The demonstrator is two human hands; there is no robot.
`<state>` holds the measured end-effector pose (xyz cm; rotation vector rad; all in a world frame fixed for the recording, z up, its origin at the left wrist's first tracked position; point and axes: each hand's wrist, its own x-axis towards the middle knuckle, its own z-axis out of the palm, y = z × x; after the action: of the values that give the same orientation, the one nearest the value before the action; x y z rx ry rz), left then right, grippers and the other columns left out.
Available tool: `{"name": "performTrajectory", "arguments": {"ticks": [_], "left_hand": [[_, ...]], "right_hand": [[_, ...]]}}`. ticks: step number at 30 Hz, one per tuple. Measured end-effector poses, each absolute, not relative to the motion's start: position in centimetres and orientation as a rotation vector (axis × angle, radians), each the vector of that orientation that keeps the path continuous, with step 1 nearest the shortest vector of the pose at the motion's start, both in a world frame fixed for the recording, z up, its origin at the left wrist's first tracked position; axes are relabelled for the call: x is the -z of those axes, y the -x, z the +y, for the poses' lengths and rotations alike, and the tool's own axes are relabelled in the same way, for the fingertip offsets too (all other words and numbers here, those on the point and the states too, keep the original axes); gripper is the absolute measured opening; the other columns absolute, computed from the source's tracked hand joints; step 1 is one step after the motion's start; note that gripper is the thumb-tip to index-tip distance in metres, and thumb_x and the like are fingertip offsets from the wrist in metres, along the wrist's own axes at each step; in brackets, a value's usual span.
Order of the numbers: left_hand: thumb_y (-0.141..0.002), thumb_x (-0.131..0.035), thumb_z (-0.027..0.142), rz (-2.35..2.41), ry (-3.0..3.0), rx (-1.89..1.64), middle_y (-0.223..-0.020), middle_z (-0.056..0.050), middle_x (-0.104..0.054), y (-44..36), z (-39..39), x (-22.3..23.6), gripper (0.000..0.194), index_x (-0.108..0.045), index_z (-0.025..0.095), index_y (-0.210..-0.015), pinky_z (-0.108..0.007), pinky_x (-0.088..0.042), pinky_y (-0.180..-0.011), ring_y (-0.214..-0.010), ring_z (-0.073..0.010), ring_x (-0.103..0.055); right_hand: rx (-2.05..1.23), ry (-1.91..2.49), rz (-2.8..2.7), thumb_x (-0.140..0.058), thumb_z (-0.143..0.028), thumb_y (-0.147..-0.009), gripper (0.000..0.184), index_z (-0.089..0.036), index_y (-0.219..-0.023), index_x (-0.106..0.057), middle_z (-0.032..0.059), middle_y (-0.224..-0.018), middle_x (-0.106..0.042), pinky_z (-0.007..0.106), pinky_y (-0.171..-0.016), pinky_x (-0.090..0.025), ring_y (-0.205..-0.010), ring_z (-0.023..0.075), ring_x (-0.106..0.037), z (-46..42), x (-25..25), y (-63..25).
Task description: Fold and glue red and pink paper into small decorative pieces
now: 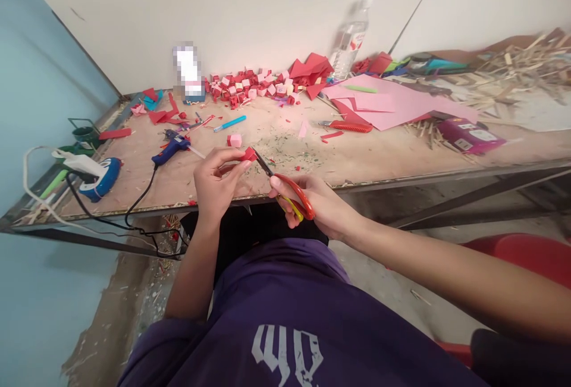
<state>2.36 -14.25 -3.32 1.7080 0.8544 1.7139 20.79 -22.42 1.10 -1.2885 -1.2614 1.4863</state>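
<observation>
My left hand [219, 178] pinches a small piece of red paper [250, 154] between thumb and fingertips, just above the table's front edge. My right hand [307, 195] is wrapped round a pair of scissors [292, 188] with red and yellow handles. The dark blades point up and left, their tips at the red paper; whether they are cutting into it I cannot tell. Right behind my left hand sits a small pink and red paper cube [234, 139]. Farther back, several such cubes lie in a heap [250, 87] against the wall.
A blue glue gun [172, 148] and a blue round power socket [100, 180] with cables are at the left. A blue pen [230, 123], a red-handled cutter [350, 126] and pink paper sheets [379, 101] lie behind. A plastic bottle [351, 39] leans by the wall.
</observation>
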Motion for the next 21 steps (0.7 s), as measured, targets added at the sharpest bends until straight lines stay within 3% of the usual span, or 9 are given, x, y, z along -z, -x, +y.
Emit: {"name": "performTrajectory", "arguments": {"ticks": [21], "left_hand": [[-0.083, -0.083, 0.028, 0.892, -1.714, -1.723, -0.097, -0.003, -0.074, -2.52, -14.24, 3.45, 0.013, -0.077, 0.021, -0.091, -0.027, -0.064, -0.082, -0.093, -0.0173, -0.074]], "right_hand": [[-1.489, 1.286, -1.239, -0.078, -0.070, -0.079, 0.056, -0.016, -0.079, -0.063, -0.0045, -0.052, -0.051, 0.022, -0.041, -0.039, -0.038, 0.0106, -0.053, -22.34, -1.09, -20.58]]}}
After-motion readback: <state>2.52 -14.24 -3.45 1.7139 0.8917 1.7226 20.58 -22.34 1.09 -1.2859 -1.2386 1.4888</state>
